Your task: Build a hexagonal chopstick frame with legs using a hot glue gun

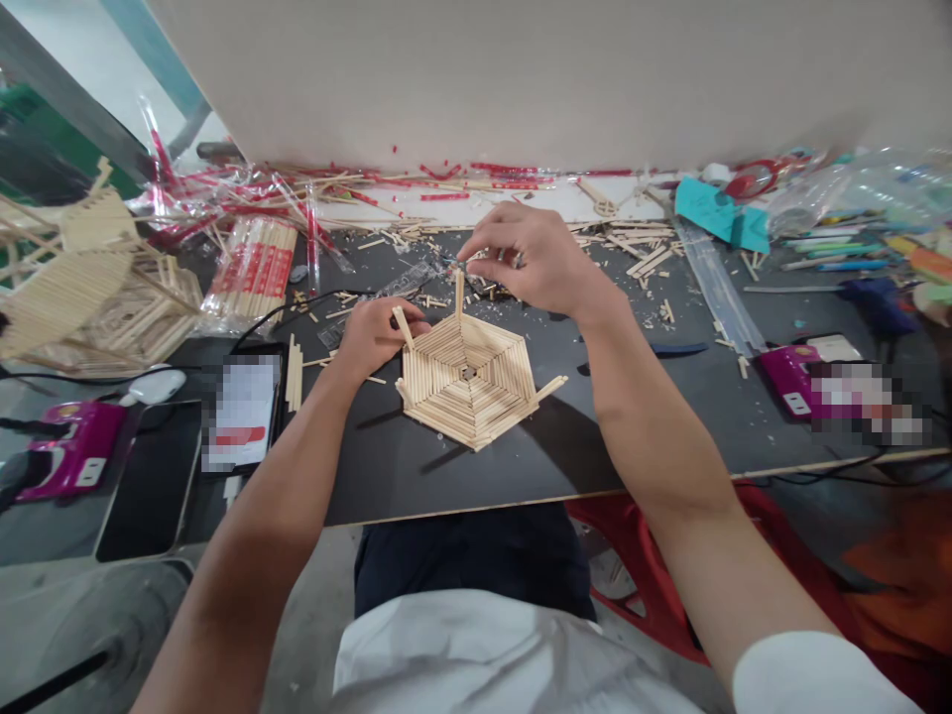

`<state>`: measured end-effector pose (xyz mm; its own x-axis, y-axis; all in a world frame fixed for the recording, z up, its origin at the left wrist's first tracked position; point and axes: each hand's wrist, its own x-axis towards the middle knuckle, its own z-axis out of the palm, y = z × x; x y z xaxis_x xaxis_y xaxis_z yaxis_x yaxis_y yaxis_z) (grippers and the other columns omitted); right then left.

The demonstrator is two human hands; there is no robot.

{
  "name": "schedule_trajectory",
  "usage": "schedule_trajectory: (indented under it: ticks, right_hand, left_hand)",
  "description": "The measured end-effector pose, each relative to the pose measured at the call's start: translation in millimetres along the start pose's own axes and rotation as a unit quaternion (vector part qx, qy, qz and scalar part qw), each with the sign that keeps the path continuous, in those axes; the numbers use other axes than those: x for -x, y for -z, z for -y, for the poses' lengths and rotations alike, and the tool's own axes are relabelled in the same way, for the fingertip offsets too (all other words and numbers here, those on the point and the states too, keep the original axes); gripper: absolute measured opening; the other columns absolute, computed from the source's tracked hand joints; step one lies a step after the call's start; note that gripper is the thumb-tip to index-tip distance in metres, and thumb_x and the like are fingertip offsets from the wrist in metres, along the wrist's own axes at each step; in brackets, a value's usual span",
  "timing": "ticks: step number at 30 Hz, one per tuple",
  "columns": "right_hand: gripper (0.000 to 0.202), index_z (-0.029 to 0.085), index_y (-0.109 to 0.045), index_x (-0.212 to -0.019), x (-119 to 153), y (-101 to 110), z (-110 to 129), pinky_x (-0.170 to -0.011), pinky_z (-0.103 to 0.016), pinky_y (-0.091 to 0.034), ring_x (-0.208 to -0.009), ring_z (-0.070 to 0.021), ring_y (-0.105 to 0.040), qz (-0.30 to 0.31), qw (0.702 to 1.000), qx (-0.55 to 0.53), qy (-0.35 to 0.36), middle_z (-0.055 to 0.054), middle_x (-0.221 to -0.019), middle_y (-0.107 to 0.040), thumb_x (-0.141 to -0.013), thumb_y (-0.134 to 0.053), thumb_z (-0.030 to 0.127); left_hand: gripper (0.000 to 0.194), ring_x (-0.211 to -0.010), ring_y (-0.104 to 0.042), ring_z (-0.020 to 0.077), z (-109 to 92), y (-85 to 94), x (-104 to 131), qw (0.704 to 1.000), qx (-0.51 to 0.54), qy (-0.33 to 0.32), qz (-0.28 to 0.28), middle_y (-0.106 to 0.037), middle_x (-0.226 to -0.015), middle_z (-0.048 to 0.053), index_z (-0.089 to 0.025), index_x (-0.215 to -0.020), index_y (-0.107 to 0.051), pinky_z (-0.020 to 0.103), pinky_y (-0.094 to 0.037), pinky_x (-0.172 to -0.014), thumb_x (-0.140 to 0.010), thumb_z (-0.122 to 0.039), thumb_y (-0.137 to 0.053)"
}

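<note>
A hexagonal panel of thin wooden sticks [438,392], laid in rings around a small central hole, is in the middle of the dark table. Short sticks jut up from several of its corners. My left hand [376,335] grips the panel's upper-left edge beside one such stick, its fingertips partly hidden. Above the far corner, my right hand [532,260] has thumb and forefinger pinched together at the top of an upright stick [459,295]. Something small and dark shows at that pinch, too small to name.
A bundle of wooden sticks in red-marked wrapping [249,263] and a larger stick construction [96,278] are at left. Two phones [242,412] lie near my left forearm. Magenta power strips [799,382] flank the work. Stick scraps, plastic wrappers and pens [840,248] litter the back.
</note>
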<state>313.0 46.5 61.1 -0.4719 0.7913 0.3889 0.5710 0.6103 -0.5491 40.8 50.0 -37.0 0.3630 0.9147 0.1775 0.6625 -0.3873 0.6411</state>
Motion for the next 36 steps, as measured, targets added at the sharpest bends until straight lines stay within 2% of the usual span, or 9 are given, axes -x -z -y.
schedule_trajectory:
  ticks: [8, 13, 19, 24, 27, 30, 32, 34, 36]
  right_hand:
    - [0.015, 0.033, -0.080, -0.105, -2.1, -14.2, -6.3, -0.090, -0.045, -0.054, -0.092, -0.0253, -0.067, 0.057, 0.998, -0.017, 0.014, -0.005, -0.110, -0.077, -0.096, -0.071, 0.041]
    - [0.013, 0.031, -0.080, -0.099, -3.7, -17.8, -7.1, -0.092, -0.044, -0.053, -0.094, -0.0250, -0.069, 0.056, 0.998, -0.022, 0.006, -0.004, -0.102, -0.078, -0.095, -0.071, 0.040]
    - [0.015, 0.029, -0.080, -0.100, -4.3, -20.7, -9.8, -0.090, -0.043, -0.054, -0.092, -0.0244, -0.070, 0.050, 0.999, 0.000, 0.018, -0.004, -0.100, -0.079, -0.096, -0.070, 0.038]
    - [0.027, 0.031, -0.077, -0.119, -0.3, -6.2, -4.8, -0.086, -0.039, -0.056, -0.086, -0.0219, -0.069, 0.016, 1.000, -0.014, 0.000, -0.004, -0.103, -0.079, -0.094, -0.072, 0.039]
    - [0.026, 0.029, -0.076, -0.117, 5.2, 12.1, -0.4, -0.083, -0.037, -0.057, -0.083, -0.0206, -0.069, -0.049, 0.999, -0.009, -0.023, -0.004, -0.105, -0.078, -0.093, -0.073, 0.040]
    - [0.021, 0.026, -0.077, -0.108, 20.3, 26.3, -0.5, -0.082, -0.037, -0.058, -0.083, -0.0206, -0.069, -0.122, 0.991, 0.009, -0.045, -0.005, -0.101, -0.078, -0.094, -0.071, 0.041]
    - [0.020, 0.024, -0.077, -0.105, 39.9, 30.2, -3.2, -0.078, -0.036, -0.058, -0.078, -0.0199, -0.069, -0.138, 0.988, 0.004, -0.065, -0.005, -0.095, -0.077, -0.095, -0.068, 0.040]
    - [0.021, 0.023, -0.077, -0.104, 67.9, 30.7, -5.8, -0.075, -0.037, -0.058, -0.074, -0.0191, -0.068, -0.131, 0.986, -0.018, -0.101, -0.006, -0.091, -0.077, -0.095, -0.067, 0.038]
    - [0.025, 0.022, -0.076, -0.109, 101.1, 29.4, -5.3, -0.073, -0.037, -0.059, -0.073, -0.0192, -0.069, -0.109, 0.978, -0.061, -0.167, -0.006, -0.092, -0.077, -0.092, -0.068, 0.038]
  left_hand:
    - [0.021, -0.085, -0.074, 0.0226, 0.3, -0.1, -0.4, 1.000, 0.008, 0.002, -0.005, -0.082, -0.095, 0.006, -0.021, -0.093, -0.081, 0.034, -0.054, -0.084, -0.084, -0.040, -0.078]
    - [0.024, -0.088, -0.075, 0.0244, -2.6, 0.6, 1.2, 1.000, 0.017, 0.007, 0.000, -0.082, -0.094, 0.007, -0.019, -0.093, -0.081, 0.035, -0.054, -0.086, -0.084, -0.041, -0.077]
    - [0.023, -0.086, -0.074, 0.0234, -4.0, 0.9, 1.2, 1.000, 0.015, 0.005, -0.001, -0.081, -0.093, 0.007, -0.020, -0.092, -0.081, 0.035, -0.054, -0.084, -0.083, -0.041, -0.077]
    - [0.020, -0.084, -0.073, 0.0219, -2.4, 0.3, 0.1, 1.000, 0.017, 0.018, -0.003, -0.082, -0.092, 0.005, -0.022, -0.091, -0.081, 0.034, -0.055, -0.086, -0.081, -0.039, -0.079]
    - [0.023, -0.080, -0.071, 0.0206, -1.9, 2.4, 0.3, 0.997, 0.057, 0.032, -0.048, -0.081, -0.091, 0.005, -0.021, -0.093, -0.081, 0.034, -0.055, -0.081, -0.083, -0.041, -0.077]
    - [0.024, -0.079, -0.069, 0.0184, -2.2, 9.3, 1.5, 0.987, 0.087, 0.046, -0.125, -0.081, -0.091, 0.006, -0.019, -0.094, -0.081, 0.032, -0.055, -0.078, -0.087, -0.040, -0.072]
    - [0.024, -0.080, -0.069, 0.0178, -4.3, 17.3, 3.2, 0.984, 0.097, 0.054, -0.142, -0.081, -0.093, 0.007, -0.018, -0.095, -0.080, 0.030, -0.055, -0.076, -0.087, -0.039, -0.071]
    - [0.027, -0.082, -0.070, 0.0183, -8.3, 27.8, 5.9, 0.986, 0.105, 0.061, -0.114, -0.081, -0.096, 0.008, -0.017, -0.101, -0.080, 0.028, -0.055, -0.072, -0.089, -0.038, -0.067]
    - [0.028, -0.086, -0.071, 0.0192, -13.4, 39.7, 9.3, 0.993, 0.087, 0.052, -0.052, -0.082, -0.102, 0.009, -0.018, -0.106, -0.079, 0.029, -0.055, -0.073, -0.089, -0.033, -0.063]
